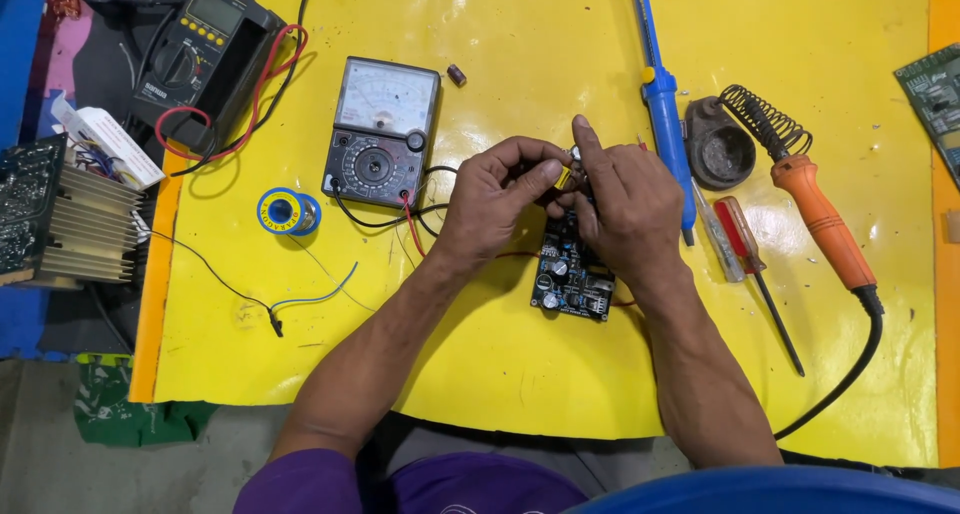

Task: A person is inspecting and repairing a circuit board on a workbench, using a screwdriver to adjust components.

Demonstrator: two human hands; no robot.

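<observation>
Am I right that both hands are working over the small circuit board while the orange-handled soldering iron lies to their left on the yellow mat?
Not quite: the head view shows the orange-handled soldering iron lying to the right of both hands, not the left. They do work over the small circuit board on the yellow mat.

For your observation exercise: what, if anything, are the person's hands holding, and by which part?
Both the left hand and right hand pinch a small yellow component between fingertips, above the dark circuit board; the exact part gripped is hidden.
</observation>
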